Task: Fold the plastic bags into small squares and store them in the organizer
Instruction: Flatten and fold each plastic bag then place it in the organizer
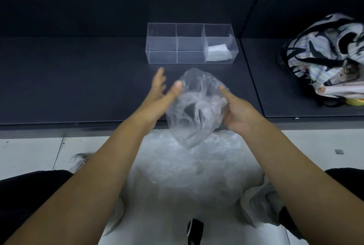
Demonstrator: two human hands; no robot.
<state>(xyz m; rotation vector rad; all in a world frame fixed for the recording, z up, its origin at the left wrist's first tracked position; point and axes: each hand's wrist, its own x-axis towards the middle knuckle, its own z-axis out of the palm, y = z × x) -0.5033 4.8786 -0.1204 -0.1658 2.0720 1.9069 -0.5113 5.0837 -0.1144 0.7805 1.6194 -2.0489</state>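
Note:
A crumpled clear plastic bag (197,104) hangs in the air above the dark table's front edge. My right hand (238,112) grips its right side, thumb on top and fingers hidden behind the plastic. My left hand (161,91) is beside the bag's left side with fingers straight and spread, its thumb touching the plastic. Beyond them stands a clear organizer (161,47) with several compartments. A folded white bag (218,52) lies in its right compartment. A heap of clear plastic bags (189,169) lies in my lap.
The dark table (78,87) runs across the view, with a seam at the right. A patterned black-and-white cloth bag (327,55) sits at the far right, something yellow under it. Pale floor tiles (29,154) and my dark trouser legs show below.

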